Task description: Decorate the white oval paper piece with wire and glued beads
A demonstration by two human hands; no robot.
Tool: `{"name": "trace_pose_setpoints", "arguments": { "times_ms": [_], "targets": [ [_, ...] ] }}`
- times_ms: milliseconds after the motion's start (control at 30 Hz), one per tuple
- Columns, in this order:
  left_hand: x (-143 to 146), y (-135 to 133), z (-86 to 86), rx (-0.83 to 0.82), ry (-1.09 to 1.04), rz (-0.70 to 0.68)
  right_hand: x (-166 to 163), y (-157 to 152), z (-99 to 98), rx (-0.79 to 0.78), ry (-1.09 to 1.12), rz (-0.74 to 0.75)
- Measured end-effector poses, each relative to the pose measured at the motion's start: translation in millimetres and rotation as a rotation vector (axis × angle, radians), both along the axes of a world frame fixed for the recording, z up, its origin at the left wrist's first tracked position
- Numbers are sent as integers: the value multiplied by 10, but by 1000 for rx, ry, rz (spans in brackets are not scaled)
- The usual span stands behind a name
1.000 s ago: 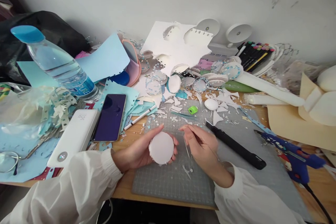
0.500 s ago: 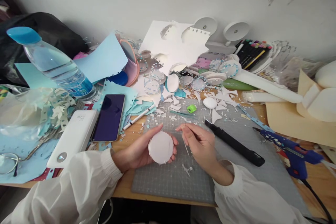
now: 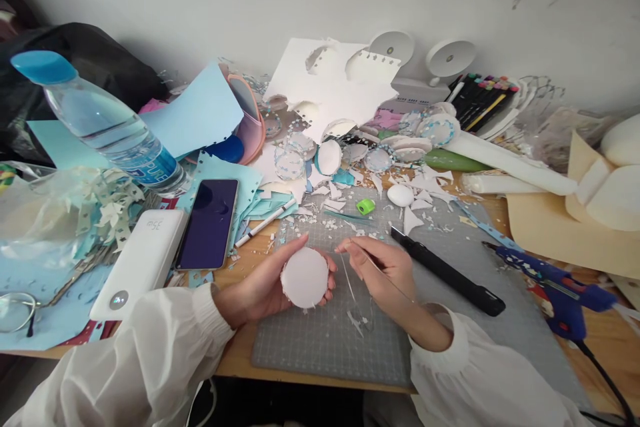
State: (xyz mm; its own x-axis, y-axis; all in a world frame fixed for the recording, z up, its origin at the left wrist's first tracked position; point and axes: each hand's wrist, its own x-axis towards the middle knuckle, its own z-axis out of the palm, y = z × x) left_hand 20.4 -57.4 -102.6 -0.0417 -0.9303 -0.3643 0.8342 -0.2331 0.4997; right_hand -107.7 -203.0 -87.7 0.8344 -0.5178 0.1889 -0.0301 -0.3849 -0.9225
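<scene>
My left hand (image 3: pixel 263 285) is curled around a round white paper disc (image 3: pixel 305 277), held just above the grey cutting mat (image 3: pixel 325 340). Close to its right, my right hand (image 3: pixel 385 270) pinches a thin strand (image 3: pixel 350 280) that hangs down toward the mat; I cannot tell whether it is a thread or a paper strip. Small white paper scraps (image 3: pixel 357 323) lie on the mat below both hands. Both arms wear white sleeves.
A black craft knife (image 3: pixel 447 272) lies right of my right hand, a blue glue gun (image 3: pixel 550 280) farther right. A phone (image 3: pixel 209 223), white power bank (image 3: pixel 140 260) and water bottle (image 3: pixel 105 123) sit left. Paper cuttings, a green sharpener (image 3: pixel 366 206) and markers (image 3: pixel 477 97) crowd the back.
My left hand has tipped the disc slightly and moved it a little up. My right hand has shifted slightly right, drawing the thin strand away from the disc.
</scene>
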Motion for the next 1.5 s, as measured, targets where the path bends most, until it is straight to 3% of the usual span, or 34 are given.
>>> {"name": "trace_pose_setpoints", "arguments": {
  "times_ms": [200, 400, 533, 700, 800, 900, 1100, 1200, 1400, 1500],
  "targets": [
    [-18, -6, 0, 7, -2, 13, 32, 39, -2, 10, -12, 64],
    [-41, -22, -14, 36, -11, 34, 68, 131, -25, 150, 7, 166],
    [-61, -34, -14, 25, -51, 35, 80, 152, -47, 95, 15, 95],
    [-95, -38, -50, 44, -92, 36, 82, 176, -118, -96, 3, 45],
    [-105, -35, -72, 46, -121, 53, 82, 188, -142, -113, 2, 34],
    [-99, -31, -72, 17, -130, 80, 89, 173, -120, -1, 16, 34],
    [-48, -8, 26, -154, -228, 259, 77, 66, -136, 402, -83, 92],
    [-32, 5, 76, -184, -289, 356, 49, 36, -198, 455, -189, 101],
    [-2, 34, 61, -185, -297, 461, 9, 63, -192, 277, -168, 310],
    [19, 49, 47, -164, -338, 490, 15, 107, -179, 149, -182, 322]
  ]
}}
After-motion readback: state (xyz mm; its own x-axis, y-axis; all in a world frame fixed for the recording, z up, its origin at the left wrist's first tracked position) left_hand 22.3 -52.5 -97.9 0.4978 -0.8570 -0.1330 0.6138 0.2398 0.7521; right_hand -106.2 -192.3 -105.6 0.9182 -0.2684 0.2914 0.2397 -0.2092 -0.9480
